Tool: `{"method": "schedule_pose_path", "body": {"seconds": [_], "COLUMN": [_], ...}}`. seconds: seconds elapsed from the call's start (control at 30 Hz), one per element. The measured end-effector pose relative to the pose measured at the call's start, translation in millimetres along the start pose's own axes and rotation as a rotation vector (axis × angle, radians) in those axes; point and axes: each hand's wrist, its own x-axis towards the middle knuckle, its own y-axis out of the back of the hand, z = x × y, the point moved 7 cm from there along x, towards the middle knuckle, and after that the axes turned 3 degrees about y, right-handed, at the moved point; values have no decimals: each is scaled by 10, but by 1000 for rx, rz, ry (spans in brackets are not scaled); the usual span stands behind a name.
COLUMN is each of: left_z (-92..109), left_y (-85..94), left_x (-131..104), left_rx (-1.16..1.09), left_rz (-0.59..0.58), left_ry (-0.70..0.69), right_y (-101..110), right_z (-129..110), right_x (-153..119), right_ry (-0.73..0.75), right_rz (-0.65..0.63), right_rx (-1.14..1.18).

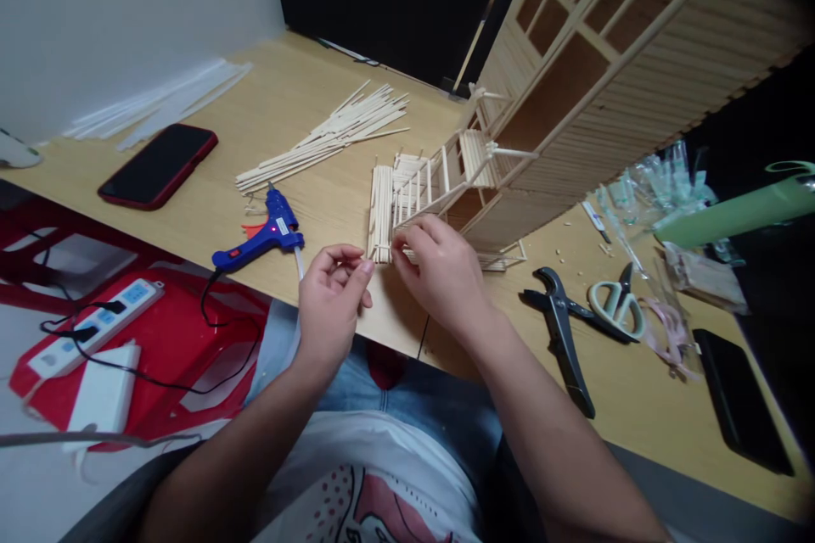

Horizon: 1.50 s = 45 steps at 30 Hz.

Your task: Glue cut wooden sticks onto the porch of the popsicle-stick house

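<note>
A model house of thin wooden sticks, with a stick staircase on its left side, stands tilted across my view. At the foot of the stairs lies a flat platform of sticks. My left hand is at the platform's near left corner, its fingers curled and thumb tip close to the index finger; any small piece between them is too small to name. My right hand is bent over the platform's near right corner beside the railing, fingers pinched together. Its fingertips hide whatever they grip.
Left of the platform lie a blue hot glue gun, loose wooden sticks and a phone. To the right are black cutters, scissors and a black phone-like slab. A power strip rests on a red stool.
</note>
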Motion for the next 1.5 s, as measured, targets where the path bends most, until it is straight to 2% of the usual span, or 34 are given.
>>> {"method": "schedule_pose_path", "body": {"seconds": [0.37, 0.47, 0.5, 0.57, 0.67, 0.73, 0.87, 1.1, 1.33, 1.5], "left_z": [84, 242, 327, 538, 814, 893, 883, 696, 652, 716], "left_y": [-18, -61, -90, -134, -125, -122, -189, -385, -414, -423], "left_x": [-36, -25, -10, 32, 139, 220, 302, 379, 433, 318], "left_rx": [134, 328, 449, 738, 1069, 1180, 1257, 1272, 1301, 1284], "left_rz": [-12, -142, -216, -318, -291, -276, -317, -505, -529, -519], "left_ry": [-26, -51, -99, -287, -563, -630, -647, -595, -617, -656], "right_y": [-87, -104, -109, -115, -118, -115, -110, -121, -134, -32], "right_z": [-23, -29, -32, -38, -45, -50, -52, -44, -28, -27], "right_x": [4, -3, -3, 0, 13, 22, 27, 17, 23, -6], "right_ry": [50, 74, 80, 85, 78, 73, 74, 90, 88, 87], "right_rz": [-20, -21, -22, -27, -48, -55, -43, -36, -36, -4], "right_rx": [-103, -116, -121, -131, -135, -142, -159, -140, -115, -75]}}
